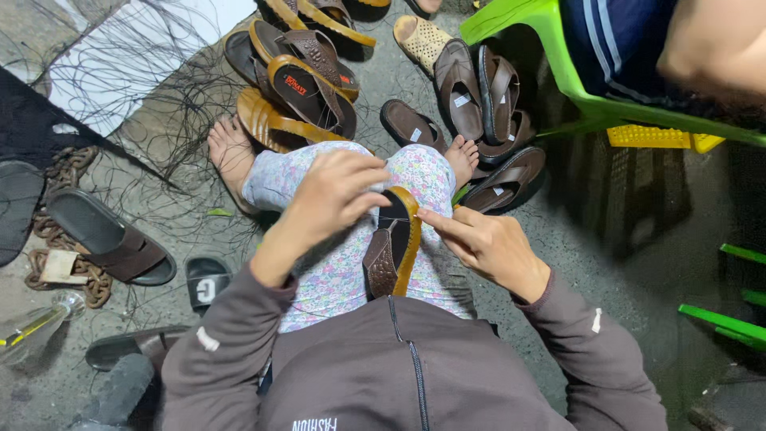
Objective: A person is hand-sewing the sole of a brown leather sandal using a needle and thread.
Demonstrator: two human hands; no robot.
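A brown sandal (392, 243) with a tan sole edge and a woven strap rests on its side across my lap, toe pointing away. My left hand (335, 195) curls over the sandal's toe end and grips it. My right hand (483, 243) presses its fingertips against the tan sole edge on the right side. My legs in floral trousers (335, 263) lie under the sandal, and my bare feet (231, 152) rest on the concrete floor.
A heap of brown sandals (307, 76) lies beyond my feet, with more (487, 104) to the right. A loose sandal (112, 235), a rusty chain (64, 263) and a glass bottle (36, 323) sit at left. A green plastic chair (574, 88) with a seated person is at upper right.
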